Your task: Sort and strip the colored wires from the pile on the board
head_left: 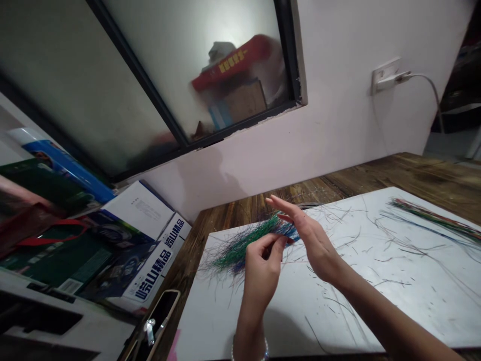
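Here on a wooden table (413, 175) lies a white board (376, 301), and just above it a tuft of green and blue strands (251, 248) is up in the fingers, its long axis running left to right, rising slightly toward the right. The left hand (261, 271) is the nearer one, fingers pinched narrow on the tuft's middle; the right hand (311, 238) sits at the right end, fingers spread wide, and whether they grip, I can't tell!
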`<control>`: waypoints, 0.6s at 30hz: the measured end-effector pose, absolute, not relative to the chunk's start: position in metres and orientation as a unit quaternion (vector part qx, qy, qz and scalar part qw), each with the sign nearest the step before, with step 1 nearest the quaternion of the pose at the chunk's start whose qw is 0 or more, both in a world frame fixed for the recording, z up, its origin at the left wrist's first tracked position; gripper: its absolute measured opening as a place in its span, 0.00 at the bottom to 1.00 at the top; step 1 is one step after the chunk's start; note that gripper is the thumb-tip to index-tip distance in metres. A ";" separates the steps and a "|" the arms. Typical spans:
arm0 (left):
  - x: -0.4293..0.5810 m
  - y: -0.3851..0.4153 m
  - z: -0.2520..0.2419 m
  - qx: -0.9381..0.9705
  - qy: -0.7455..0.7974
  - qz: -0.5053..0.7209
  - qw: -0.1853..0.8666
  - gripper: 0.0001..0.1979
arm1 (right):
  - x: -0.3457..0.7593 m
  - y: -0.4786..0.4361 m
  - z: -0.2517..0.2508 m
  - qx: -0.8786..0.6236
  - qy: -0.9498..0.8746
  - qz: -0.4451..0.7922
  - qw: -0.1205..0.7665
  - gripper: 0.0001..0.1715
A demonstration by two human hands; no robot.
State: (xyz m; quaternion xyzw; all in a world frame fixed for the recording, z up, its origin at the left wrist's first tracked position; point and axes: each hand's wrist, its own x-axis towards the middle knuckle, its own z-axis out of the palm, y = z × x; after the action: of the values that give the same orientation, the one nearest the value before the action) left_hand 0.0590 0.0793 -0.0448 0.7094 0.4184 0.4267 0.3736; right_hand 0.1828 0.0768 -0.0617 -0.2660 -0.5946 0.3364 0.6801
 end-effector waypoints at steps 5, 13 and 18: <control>0.060 0.079 -0.045 0.716 0.436 0.423 0.346 0.11 | 0.192 0.075 -0.056 -0.246 -0.520 0.338 0.745 0.22; 0.062 0.078 -0.051 0.758 0.439 0.379 0.299 0.10 | 0.194 0.075 -0.054 -0.260 -0.554 0.283 0.739 0.23; 0.065 0.075 -0.052 0.760 0.426 0.373 0.318 0.10 | 0.189 0.081 -0.062 -0.266 -0.595 0.295 0.698 0.26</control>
State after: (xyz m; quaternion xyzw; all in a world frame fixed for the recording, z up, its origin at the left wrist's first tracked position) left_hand 0.0655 0.0747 -0.0522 0.7604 0.4263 0.3728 0.3179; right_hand 0.1894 0.0806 -0.0616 -0.2662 -0.5951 0.2954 0.6984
